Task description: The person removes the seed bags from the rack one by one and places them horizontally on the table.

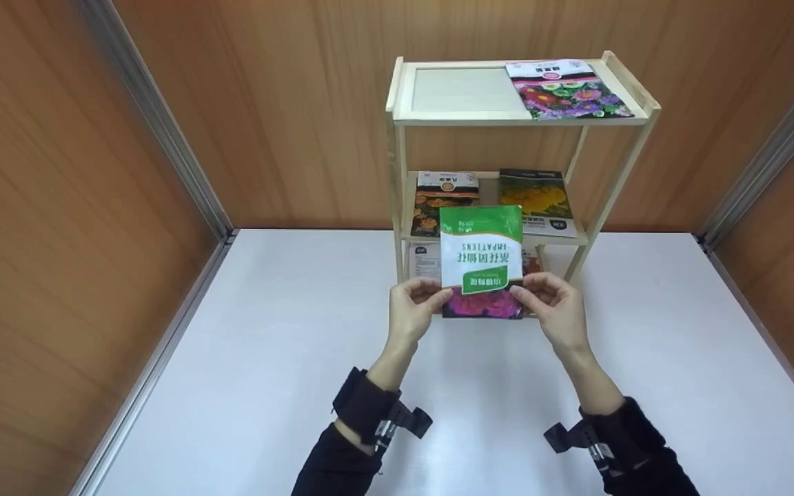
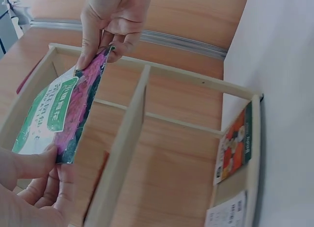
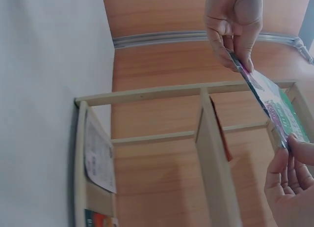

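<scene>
A green-and-white seed packet (image 1: 481,248) with pink flowers along its near end is held between both hands, its print upside down in the head view. My left hand (image 1: 414,310) pinches its left edge close to the near corner, thumb on the upper face. On the opposite edge my right hand (image 1: 559,313) pinches it the same way. In the left wrist view the packet (image 2: 59,109) is tilted and apart from the wooden boards. Behind it stands a pale wooden rack (image 1: 459,122) with three tiers, whose lower part the packet and hands partly hide.
On the rack's top tier lies a flower seed packet (image 1: 569,93), at the right. The middle tier bears an orange-flower packet (image 1: 438,200) and a yellow-flower packet (image 1: 535,196). Partly hidden on the bottom tier are a white packet (image 1: 424,260) and an orange-red packet (image 2: 233,146).
</scene>
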### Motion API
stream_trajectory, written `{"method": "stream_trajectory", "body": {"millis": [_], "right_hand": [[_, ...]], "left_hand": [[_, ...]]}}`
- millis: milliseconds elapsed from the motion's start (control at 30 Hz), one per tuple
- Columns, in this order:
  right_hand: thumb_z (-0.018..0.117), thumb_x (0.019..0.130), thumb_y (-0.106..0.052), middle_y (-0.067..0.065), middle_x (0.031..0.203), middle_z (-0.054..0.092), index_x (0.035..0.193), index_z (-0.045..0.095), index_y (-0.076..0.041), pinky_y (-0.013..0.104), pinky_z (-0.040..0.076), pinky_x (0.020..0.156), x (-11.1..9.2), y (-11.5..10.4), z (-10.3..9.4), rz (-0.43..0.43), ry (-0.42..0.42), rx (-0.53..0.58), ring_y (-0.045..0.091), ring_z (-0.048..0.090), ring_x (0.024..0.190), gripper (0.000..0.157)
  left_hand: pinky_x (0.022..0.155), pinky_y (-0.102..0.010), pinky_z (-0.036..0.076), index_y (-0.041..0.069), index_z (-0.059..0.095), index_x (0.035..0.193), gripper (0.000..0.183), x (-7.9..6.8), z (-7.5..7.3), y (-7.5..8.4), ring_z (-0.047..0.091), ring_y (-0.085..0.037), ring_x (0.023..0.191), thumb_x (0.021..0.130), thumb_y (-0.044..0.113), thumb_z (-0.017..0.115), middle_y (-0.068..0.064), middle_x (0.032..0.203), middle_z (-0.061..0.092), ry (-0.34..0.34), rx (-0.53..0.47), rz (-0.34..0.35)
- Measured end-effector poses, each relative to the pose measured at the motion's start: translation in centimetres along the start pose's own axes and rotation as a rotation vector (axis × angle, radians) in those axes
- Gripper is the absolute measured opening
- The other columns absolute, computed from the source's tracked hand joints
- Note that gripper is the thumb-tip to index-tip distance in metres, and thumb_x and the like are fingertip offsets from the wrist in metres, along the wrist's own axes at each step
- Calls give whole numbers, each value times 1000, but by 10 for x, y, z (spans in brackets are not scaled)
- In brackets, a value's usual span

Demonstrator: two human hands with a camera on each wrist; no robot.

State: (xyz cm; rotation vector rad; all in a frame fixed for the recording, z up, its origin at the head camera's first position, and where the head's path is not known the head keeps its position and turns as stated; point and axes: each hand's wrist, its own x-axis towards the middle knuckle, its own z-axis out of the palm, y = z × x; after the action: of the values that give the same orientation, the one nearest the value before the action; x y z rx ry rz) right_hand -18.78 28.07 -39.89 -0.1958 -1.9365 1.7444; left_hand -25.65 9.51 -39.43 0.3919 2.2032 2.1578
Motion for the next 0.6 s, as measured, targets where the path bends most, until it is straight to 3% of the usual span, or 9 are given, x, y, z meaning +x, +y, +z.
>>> {"method": "stream_trajectory", "body": {"millis": [300, 600], "right_hand": [[69, 73, 1, 8, 74, 61, 87, 59, 8, 20, 47, 52, -15, 33, 2, 84, 20, 6, 11, 54, 59, 18], [74, 72, -17, 11, 79, 61, 85, 64, -1, 19, 46, 51, -31, 71, -2, 9, 25, 69, 13, 54, 60, 23]], "left_hand": [[57, -26, 52, -10, 61, 84, 16, -13, 1, -35, 59, -14, 62, 72, -3, 69, -12, 74, 62, 10, -44, -56], [57, -27, 51, -9, 62, 83, 15, -28, 5, -58, 59, -14, 62, 71, -4, 69, -12, 73, 62, 36, -72, -89]]}}
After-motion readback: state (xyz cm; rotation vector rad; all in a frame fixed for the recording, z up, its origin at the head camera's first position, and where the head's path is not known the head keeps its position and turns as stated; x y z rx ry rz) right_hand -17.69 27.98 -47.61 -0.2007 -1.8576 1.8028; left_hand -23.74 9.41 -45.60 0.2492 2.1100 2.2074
